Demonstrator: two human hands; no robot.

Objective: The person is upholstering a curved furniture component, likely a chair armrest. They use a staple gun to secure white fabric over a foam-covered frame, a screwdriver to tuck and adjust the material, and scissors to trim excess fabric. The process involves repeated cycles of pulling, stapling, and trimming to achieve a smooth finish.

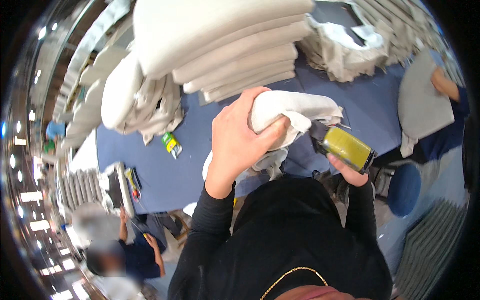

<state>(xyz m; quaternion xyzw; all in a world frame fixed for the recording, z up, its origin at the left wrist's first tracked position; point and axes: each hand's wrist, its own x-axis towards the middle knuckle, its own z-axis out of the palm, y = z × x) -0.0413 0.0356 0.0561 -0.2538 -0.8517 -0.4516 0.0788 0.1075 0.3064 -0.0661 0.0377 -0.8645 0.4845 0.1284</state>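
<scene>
My left hand (237,137) grips a padded panel wrapped in cream fabric (305,106), held above the blue-covered table. Its thumb presses a folded flap of the cloth, and the loose edge hangs beneath. In my right hand (354,176) is a handheld tool with a yellow-green body and black ends (347,147); its exact kind is unclear. The tool's black head is close to the right side of the folded fabric, and I cannot tell whether they touch. My right fingers are partly hidden behind the tool.
Stacked cream padded panels (245,55) stand ahead on the blue table (192,175). A green-yellow packet (171,145) lies to the left, with a small hand tool (133,182) beyond. Co-workers are at lower left and right; one holds a grey panel (427,97). A blue stool (405,190) stands right.
</scene>
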